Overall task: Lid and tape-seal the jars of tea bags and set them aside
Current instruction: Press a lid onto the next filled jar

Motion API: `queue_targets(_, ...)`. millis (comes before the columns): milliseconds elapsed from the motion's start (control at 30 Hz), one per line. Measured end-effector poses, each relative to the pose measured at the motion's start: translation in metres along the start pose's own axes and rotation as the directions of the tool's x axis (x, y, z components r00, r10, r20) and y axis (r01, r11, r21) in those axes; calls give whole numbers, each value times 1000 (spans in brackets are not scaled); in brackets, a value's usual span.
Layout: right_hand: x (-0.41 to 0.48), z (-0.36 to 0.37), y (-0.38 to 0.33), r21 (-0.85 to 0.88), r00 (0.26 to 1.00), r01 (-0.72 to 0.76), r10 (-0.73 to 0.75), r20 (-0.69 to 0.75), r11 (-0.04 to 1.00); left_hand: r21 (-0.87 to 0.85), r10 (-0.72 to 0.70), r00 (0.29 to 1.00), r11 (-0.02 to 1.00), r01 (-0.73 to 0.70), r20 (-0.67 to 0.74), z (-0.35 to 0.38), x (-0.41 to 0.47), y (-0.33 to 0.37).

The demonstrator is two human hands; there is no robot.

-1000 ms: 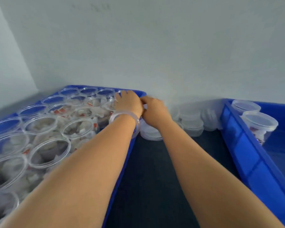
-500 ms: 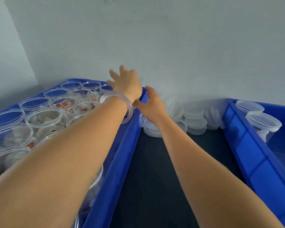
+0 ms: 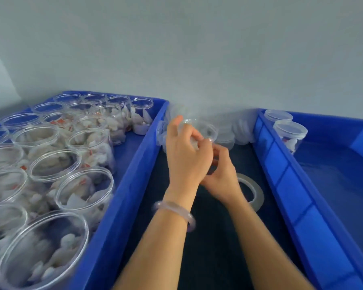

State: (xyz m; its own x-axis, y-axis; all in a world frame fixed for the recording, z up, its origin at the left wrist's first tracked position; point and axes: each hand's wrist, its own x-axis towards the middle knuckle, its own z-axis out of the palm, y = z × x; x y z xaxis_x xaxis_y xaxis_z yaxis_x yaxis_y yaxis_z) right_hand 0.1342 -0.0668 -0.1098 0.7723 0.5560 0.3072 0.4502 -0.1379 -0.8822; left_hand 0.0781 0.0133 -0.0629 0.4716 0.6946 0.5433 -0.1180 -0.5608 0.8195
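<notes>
Over the dark mat (image 3: 210, 243) my left hand (image 3: 187, 153) grips a clear jar of tea bags (image 3: 203, 130), tilted, its open rim toward the wall. My right hand (image 3: 222, 178) is just below and right of it, touching it, fingers curled on what looks like a clear lid, mostly hidden by my left hand. A roll of clear tape (image 3: 255, 191) lies flat on the mat beside my right wrist. Several open jars of tea bags (image 3: 55, 166) fill the left blue crate (image 3: 122, 206). Two lidded jars (image 3: 289, 132) stand in the right blue crate (image 3: 281, 178).
Stacks of clear lids (image 3: 237, 130) lie on the mat against the back wall, behind the held jar. The crate walls close in the mat on both sides. A grey wall (image 3: 197, 59) rises just beyond. Most of the right crate's floor (image 3: 340, 181) is bare.
My left hand has taken a jar out of the left crate's far right corner and brought it over the mat. My right hand came back from the lid stacks to meet it.
</notes>
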Motion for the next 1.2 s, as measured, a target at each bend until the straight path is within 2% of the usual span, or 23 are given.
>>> queue_targets(67,-20,9,17,49,998,-68,67,21,996,-55,10,1000,998,-9,23,-4,-26,-21)
queue_targets(133,-33,15,29,70,991,-132,132,14,989,-145,-40,997,988,50,69,-7,-43,-36)
queue_targets(233,-35,16,31,13,986,-165,164,30,986,-235,-108,989,963,129,100,-13,-49,-45)
queue_targets(300,-31,9,27,-75,979,-168,175,105,983,-262,-120,987,954,145,107,-15,-45,-50)
queue_targets(400,-12,-17,24,-230,926,-153,220,307,961,-226,-12,995,974,35,103,-21,-39,-51)
queue_targets(433,0,-26,24,-261,925,-141,222,310,955,-211,29,994,978,-6,107,-23,-36,-51)
queue_targets(500,30,-36,28,-303,961,-156,216,173,940,-166,68,989,985,-46,128,-26,-28,-50)
queue_targets(567,63,-32,36,-351,961,-246,276,36,904,-87,45,989,996,-33,137,-27,-22,-50)
queue_targets(700,112,-6,56,-358,923,-372,381,-48,856,-131,6,1000,991,-10,-30,-26,-20,-52)
queue_targets(767,125,3,62,-383,910,-411,400,-111,827,-256,-153,985,958,127,-85,-25,-18,-52)
queue_targets(833,135,12,68,-429,901,-431,400,-165,794,-361,-358,934,873,326,-21,-23,-11,-55)
queue_targets(933,141,22,70,-415,891,-453,386,-239,789,-254,-427,904,872,419,26,-24,-1,-58)
queue_targets(1100,140,12,68,-169,840,-516,456,-295,840,42,-383,923,923,382,26,-29,12,-53)
queue_targets(1200,134,-1,62,-158,856,-488,435,-279,859,109,-350,937,931,349,-10,-29,11,-50)
